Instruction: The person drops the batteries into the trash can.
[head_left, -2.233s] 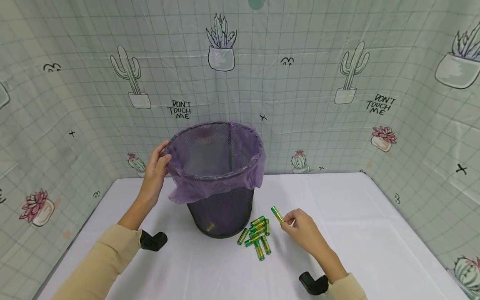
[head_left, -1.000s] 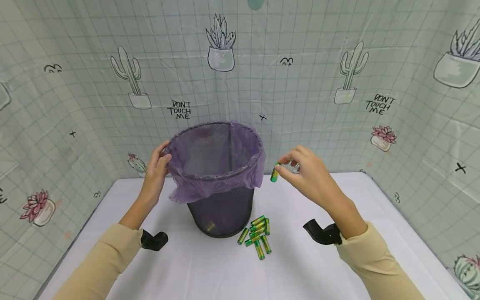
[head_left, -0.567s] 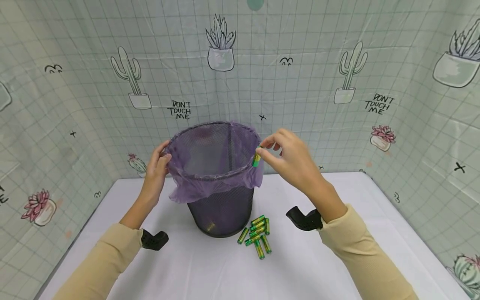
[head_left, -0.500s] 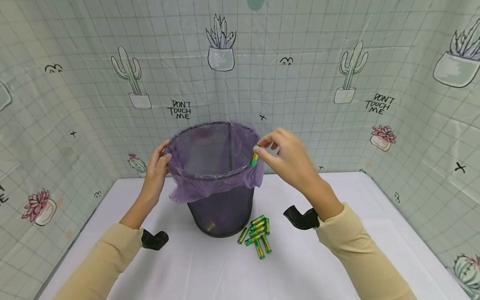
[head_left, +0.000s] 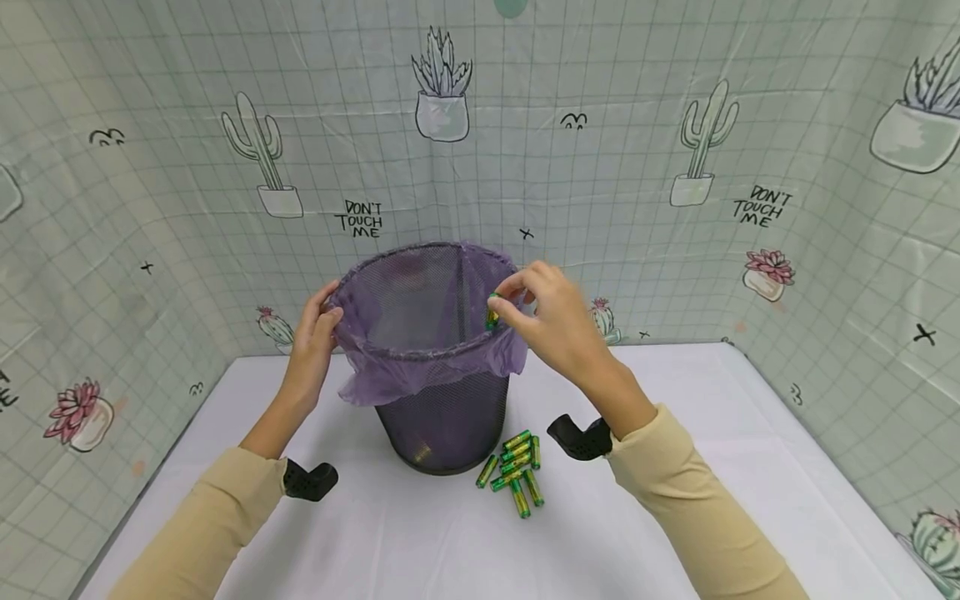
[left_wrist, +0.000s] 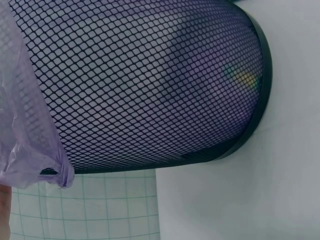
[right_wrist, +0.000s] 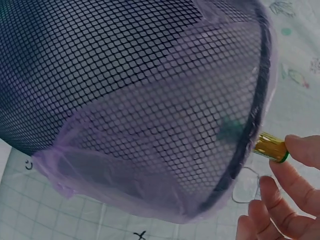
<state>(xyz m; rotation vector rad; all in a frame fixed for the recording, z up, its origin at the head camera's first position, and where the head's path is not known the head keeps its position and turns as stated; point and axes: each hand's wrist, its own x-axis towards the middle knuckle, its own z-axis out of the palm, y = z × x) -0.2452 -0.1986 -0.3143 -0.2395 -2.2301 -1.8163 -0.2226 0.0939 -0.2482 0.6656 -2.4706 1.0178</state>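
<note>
A black mesh wastebasket [head_left: 450, 425] with a purple bin liner [head_left: 397, 379] folded over its rim stands on the white table. My left hand [head_left: 311, 337] holds the rim at its left side, thumb near the liner's edge. Between thumb and index finger, my right hand [head_left: 551, 321] pinches a green-and-gold battery [head_left: 492, 315] by its upper end, just inside the right rim. In the right wrist view the battery [right_wrist: 270, 147] pokes past the rim, its lower end showing dimly through liner and mesh. Several like batteries [head_left: 516, 462] lie in a loose pile at the basket's right front.
Through the mesh, a green-yellow shape [left_wrist: 245, 77] shows at the bottom of the basket. A patterned cloth wall [head_left: 600, 208] rises behind and beside the white tabletop [head_left: 637, 500]. Black camera mounts [head_left: 581, 437] sit on both wrists.
My right hand has lifted a battery from beside the pile, up and leftward, to just inside the basket's right rim. My left hand has stayed at the rim.
</note>
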